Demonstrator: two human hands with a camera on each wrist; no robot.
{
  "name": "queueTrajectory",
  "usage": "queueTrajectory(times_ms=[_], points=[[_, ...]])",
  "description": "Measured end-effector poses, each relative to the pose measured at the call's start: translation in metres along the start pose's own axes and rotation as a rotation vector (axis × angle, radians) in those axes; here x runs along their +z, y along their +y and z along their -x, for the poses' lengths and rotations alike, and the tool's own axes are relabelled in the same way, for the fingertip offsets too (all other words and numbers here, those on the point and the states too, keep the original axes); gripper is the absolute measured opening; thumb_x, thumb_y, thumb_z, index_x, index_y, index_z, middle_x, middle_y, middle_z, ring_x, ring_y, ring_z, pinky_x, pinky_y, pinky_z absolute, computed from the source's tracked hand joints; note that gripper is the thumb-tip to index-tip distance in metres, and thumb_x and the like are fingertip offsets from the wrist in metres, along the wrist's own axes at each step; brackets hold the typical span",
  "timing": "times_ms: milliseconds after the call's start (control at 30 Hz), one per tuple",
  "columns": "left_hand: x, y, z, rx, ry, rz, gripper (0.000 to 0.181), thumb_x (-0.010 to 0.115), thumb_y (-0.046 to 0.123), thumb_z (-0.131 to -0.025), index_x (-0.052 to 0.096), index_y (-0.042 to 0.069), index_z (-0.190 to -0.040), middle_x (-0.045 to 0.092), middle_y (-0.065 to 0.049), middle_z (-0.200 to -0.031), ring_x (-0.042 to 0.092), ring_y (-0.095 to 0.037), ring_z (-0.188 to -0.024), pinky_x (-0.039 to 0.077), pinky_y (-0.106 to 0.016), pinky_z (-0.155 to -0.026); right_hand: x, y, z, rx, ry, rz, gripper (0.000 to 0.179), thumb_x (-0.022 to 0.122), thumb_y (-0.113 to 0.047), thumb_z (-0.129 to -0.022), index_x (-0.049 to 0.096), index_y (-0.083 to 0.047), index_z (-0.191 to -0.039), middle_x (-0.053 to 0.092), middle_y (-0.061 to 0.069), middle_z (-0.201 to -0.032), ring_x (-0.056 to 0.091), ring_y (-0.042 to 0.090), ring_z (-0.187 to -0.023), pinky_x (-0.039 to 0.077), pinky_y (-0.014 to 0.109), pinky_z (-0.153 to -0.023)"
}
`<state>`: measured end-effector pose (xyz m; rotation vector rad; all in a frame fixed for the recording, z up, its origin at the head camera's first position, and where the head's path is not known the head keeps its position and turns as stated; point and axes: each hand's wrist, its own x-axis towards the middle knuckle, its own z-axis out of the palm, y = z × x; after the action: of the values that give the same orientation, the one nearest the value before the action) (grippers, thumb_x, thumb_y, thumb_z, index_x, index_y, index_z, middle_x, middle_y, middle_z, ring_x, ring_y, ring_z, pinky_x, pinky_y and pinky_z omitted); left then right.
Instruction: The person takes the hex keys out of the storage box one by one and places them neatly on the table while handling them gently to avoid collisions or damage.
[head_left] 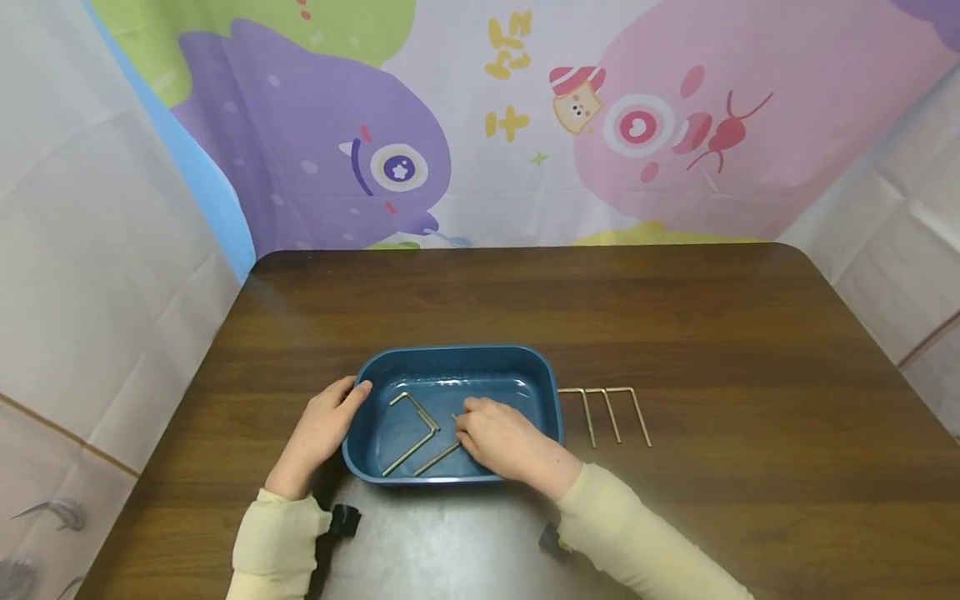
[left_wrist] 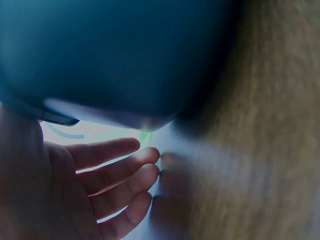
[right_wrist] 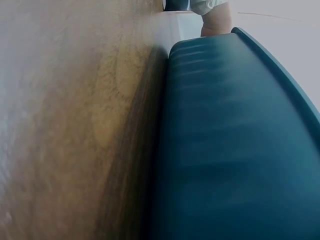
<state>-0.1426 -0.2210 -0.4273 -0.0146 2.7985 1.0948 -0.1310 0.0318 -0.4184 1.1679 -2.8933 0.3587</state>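
Observation:
A blue rectangular tray point(head_left: 450, 481) sits on the table with two brass-coloured L-shaped hex keys point(head_left: 408, 454) lying in its left half. My left hand point(head_left: 318, 429) is at the tray's left end, thumb over the rim. In the left wrist view its other fingers point(left_wrist: 120, 190) are loosely extended outside the wall, tips near the tabletop. Inside the tray, my right hand point(head_left: 498, 437) pinches another hex key point(head_left: 435, 460); its long arm slants out to the left, and the fingers hide its bend. The right wrist view shows mostly the tray's outer wall point(right_wrist: 235, 135).
Three similar hex keys point(head_left: 611, 417) lie side by side on the wooden table point(head_left: 750, 350), just right of the tray. A shiny pale glare point(head_left: 435, 542) covers the tabletop in front. Behind the table hangs a cartoon-printed curtain point(head_left: 510, 192).

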Motion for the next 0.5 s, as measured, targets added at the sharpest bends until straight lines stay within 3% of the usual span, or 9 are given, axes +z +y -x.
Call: queueTrajectory(times_ms=[267,500], points=[[-0.0009,0.0001,-0.0009,0.009,0.003,-0.003,0.063,0.031,0.049,-0.095,0.044,-0.002,-0.131,0.045,-0.023,-0.132,0.04,-0.038,-0.124,0.032,-0.052,-0.101,-0.001,0.0,-0.0009,0.016,0.053,0.025,0.013,0.06,-0.015,-0.085,0.071,-0.009,-0.082,0.054,0.002,-0.071,0.06,0.018,-0.069,0.05,0.032,-0.059],[-0.0016,0.0017,-0.001,0.011,0.003,-0.006,0.063,0.031,0.048,-0.096,0.044,-0.002,-0.131,0.046,-0.023,-0.132,0.041,-0.038,-0.123,0.032,-0.052,-0.101,-0.0002,0.0003,0.0005,0.112,0.125,0.047,0.014,0.063,-0.013,-0.082,0.066,-0.009,-0.068,0.054,0.003,-0.067,0.06,0.022,-0.062,0.048,0.035,-0.051]])
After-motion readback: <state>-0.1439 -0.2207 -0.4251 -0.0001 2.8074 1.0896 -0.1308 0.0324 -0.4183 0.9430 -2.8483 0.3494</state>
